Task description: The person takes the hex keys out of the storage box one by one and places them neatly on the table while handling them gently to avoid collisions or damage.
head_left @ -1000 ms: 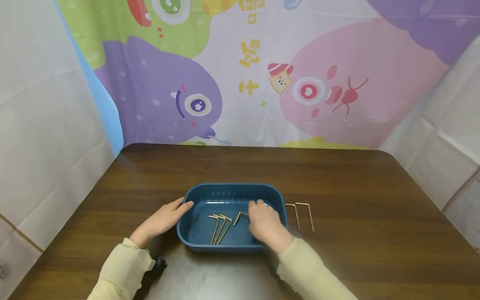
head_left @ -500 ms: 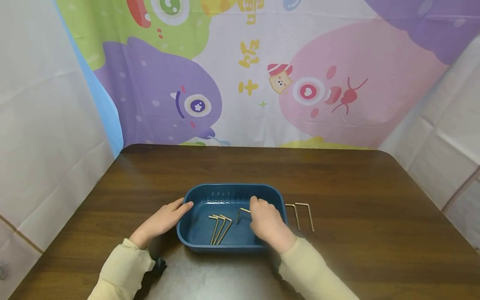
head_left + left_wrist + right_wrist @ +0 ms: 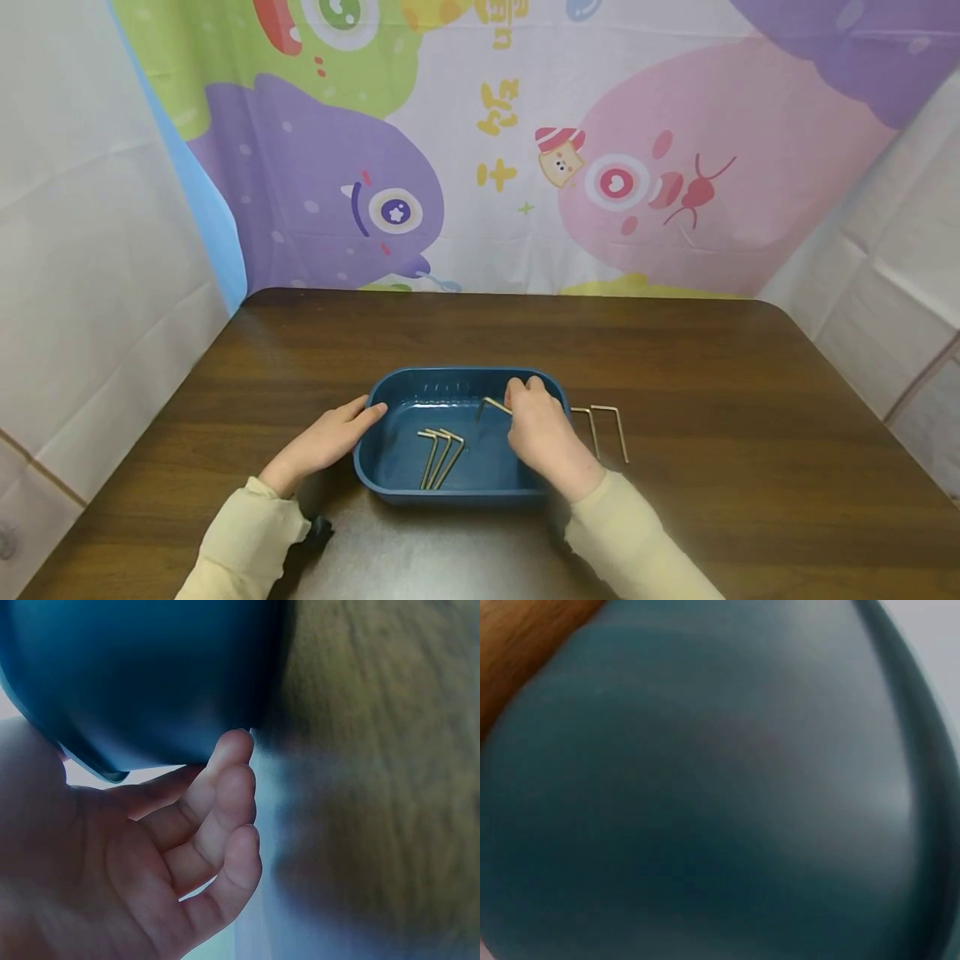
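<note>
My left hand (image 3: pixel 330 435) holds the left end of a blue plastic basin (image 3: pixel 480 493), thumb over the rim. In the left wrist view, the bent fingers (image 3: pixel 238 859) lie against and below its outer wall. Over the basin's right half, my right hand (image 3: pixel 546 433) grips a brass-coloured L-shaped rod (image 3: pixel 496 406), shaped like a hex key. Its bent end points left and down, while the fingers hide the rest. Several similar rods (image 3: pixel 447 461) lie side by side on the basin floor. The basin's wall (image 3: pixel 727 787) fills most of the right wrist view, without the hand.
Two more L-shaped rods (image 3: pixel 619 433) lie on the brown wooden table (image 3: pixel 712 500), just right of the basin. A cartoon-printed cloth (image 3: pixel 495 242) hangs behind the table, with pale walls at both sides. Something small and black (image 3: pixel 321 530) shows beside the left cuff.
My right hand has moved up and slightly right, raising the gripped rod from near the basin floor. The left hand, basin and other rods have stayed put.
</note>
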Demonstrator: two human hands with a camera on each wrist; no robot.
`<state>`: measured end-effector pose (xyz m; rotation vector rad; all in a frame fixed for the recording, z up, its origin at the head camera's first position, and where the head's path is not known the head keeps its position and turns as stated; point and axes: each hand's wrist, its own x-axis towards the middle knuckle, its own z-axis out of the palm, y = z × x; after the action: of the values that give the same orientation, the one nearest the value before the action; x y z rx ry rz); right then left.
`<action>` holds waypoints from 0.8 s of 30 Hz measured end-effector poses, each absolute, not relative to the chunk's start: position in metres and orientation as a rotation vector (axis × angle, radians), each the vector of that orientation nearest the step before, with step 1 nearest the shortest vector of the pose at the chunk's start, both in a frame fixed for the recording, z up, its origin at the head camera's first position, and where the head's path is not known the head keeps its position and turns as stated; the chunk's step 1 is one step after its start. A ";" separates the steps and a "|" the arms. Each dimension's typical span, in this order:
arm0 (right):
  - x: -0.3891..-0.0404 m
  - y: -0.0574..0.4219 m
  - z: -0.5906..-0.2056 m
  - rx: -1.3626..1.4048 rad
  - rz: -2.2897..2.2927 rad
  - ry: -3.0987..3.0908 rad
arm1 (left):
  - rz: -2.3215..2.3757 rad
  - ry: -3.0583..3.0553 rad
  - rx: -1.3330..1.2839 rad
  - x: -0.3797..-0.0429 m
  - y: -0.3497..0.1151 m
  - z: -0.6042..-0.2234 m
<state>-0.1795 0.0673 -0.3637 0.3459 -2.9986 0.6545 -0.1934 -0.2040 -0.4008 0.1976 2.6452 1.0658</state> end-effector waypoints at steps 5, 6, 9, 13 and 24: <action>-0.181 0.069 -0.361 0.341 0.624 -2.981 | 1.062 2.650 0.193 -0.194 -0.204 -0.401; -0.182 0.070 -0.360 0.339 0.622 -2.977 | 1.061 2.652 0.195 -0.194 -0.204 -0.401; -0.182 0.072 -0.359 0.329 0.613 -2.966 | 1.062 2.656 0.198 -0.194 -0.204 -0.402; -0.182 0.074 -0.357 0.331 0.604 -2.942 | 1.063 2.658 0.202 -0.194 -0.204 -0.402; -0.182 0.079 -0.353 0.300 0.509 -2.879 | 1.081 2.635 0.202 -0.193 -0.204 -0.402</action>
<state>-0.1819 0.0785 -0.3531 0.3003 -2.8788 0.5093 -0.1934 -0.2044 -0.4017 0.2018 2.6351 1.0814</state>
